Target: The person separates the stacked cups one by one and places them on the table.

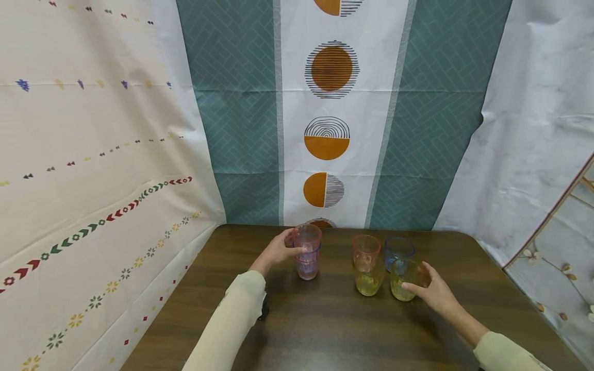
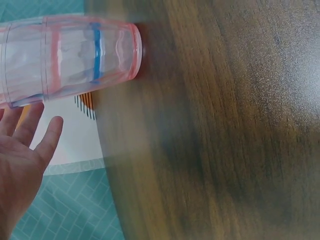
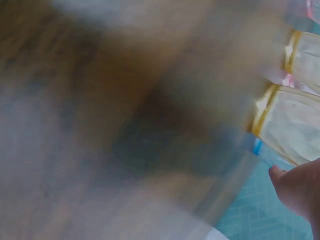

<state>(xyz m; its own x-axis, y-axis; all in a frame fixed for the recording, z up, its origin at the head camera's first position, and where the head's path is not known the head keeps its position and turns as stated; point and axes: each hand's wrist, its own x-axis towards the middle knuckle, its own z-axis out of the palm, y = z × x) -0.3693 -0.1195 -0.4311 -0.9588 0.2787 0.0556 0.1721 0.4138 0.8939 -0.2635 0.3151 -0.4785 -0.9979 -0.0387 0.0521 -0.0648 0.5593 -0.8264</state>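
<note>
My left hand (image 1: 280, 250) grips a stack of clear plastic cups (image 1: 307, 268) near its top, thumb across the front. The stack has a red rim above a blue one; in the left wrist view red and blue bands show through its wall, with fingertips (image 2: 37, 107) at its side. My right hand (image 1: 433, 291) holds a yellow-tinted cup (image 1: 400, 288), thumb in front and fingers round its right side. In the right wrist view that cup (image 3: 290, 120) is partly cut off, and one finger (image 3: 277, 175) shows close beside it.
Left of the yellow cup, a red cup (image 1: 366, 245) stands in line with another yellow cup (image 1: 368, 286), overlapping it. A blue cup (image 1: 400, 247) is just behind the right hand's cup. The wooden table (image 1: 334, 330) ends at a curtain (image 1: 246, 201) at the back.
</note>
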